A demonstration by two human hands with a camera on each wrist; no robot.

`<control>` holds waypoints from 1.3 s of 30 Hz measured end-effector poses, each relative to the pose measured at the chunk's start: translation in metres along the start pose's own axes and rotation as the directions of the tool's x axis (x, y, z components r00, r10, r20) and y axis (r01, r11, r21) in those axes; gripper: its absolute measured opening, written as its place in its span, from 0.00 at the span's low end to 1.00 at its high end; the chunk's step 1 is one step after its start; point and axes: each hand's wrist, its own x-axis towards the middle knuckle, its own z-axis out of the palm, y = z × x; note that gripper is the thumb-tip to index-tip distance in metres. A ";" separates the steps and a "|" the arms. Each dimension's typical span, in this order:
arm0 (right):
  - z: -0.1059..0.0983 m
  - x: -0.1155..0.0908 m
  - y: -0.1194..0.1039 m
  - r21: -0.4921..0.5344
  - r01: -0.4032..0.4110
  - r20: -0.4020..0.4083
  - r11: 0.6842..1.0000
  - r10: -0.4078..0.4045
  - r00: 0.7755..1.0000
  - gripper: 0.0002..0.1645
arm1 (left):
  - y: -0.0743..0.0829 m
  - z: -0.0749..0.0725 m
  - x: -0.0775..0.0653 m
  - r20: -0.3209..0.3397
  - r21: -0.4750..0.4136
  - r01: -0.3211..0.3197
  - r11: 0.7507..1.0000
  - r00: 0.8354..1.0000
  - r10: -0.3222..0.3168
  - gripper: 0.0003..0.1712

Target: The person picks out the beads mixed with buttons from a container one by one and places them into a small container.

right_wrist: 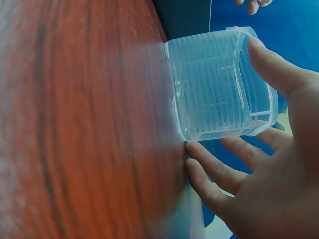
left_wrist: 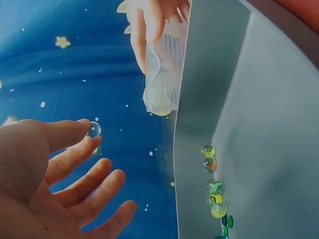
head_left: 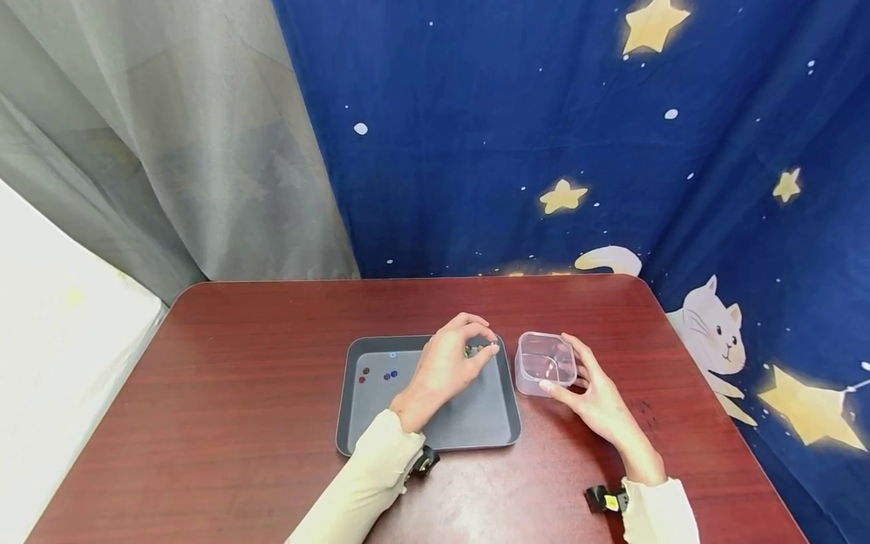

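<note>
My left hand [head_left: 445,366] is over the grey tray [head_left: 469,427], pinching a clear glass marble [left_wrist: 93,130] between thumb and index finger, the other fingers spread. Below it, several green, yellow and orange marbles [left_wrist: 215,186] lie along the tray's far side, partly hidden by the hand in the head view. To the right of the tray, a clear plastic box [right_wrist: 209,87] stands upright on the table with its top uncovered. My right hand [head_left: 601,404] holds this box from its right side, thumb at the near rim and fingers round the other side.
Several small dark red and blue marbles [head_left: 390,375] lie in the left part of the tray. The brown table [head_left: 238,393] ends at a blue star-patterned curtain [head_left: 476,151] behind and to the right. A grey curtain [head_left: 204,151] hangs at the back left.
</note>
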 end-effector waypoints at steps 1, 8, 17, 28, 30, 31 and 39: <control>0.000 0.000 0.000 0.000 -0.002 -0.001 1.000 0.002 1.000 0.57 | 0.000 0.000 0.000 0.006 -0.005 0.003 1.000 1.000 -0.003 0.05; 0.001 0.001 -0.003 -0.003 0.002 -0.006 1.000 -0.002 1.000 0.56 | 0.002 0.002 0.003 0.013 -0.013 -0.006 1.000 1.000 0.006 0.04; 0.001 0.001 -0.002 -0.002 -0.002 0.001 1.000 0.002 1.000 0.57 | 0.005 0.006 0.004 0.027 0.000 -0.015 1.000 1.000 0.015 0.05; 0.002 0.001 0.001 0.009 0.000 0.002 1.000 0.000 1.000 0.57 | 0.007 0.013 0.007 0.056 0.016 -0.012 1.000 0.998 0.011 0.05; 0.002 0.000 0.001 0.009 -0.004 0.004 1.000 0.004 1.000 0.57 | 0.008 0.014 0.007 0.061 0.021 -0.013 1.000 0.998 0.012 0.05; 0.002 0.000 0.001 0.009 -0.005 0.006 1.000 0.005 1.000 0.57 | 0.009 0.015 0.007 0.065 0.027 -0.014 1.000 0.998 0.012 0.05; 0.000 0.000 -0.001 0.009 -0.008 0.010 1.000 0.008 1.000 0.57 | 0.011 0.019 0.008 0.087 0.045 -0.008 0.999 0.996 0.004 0.04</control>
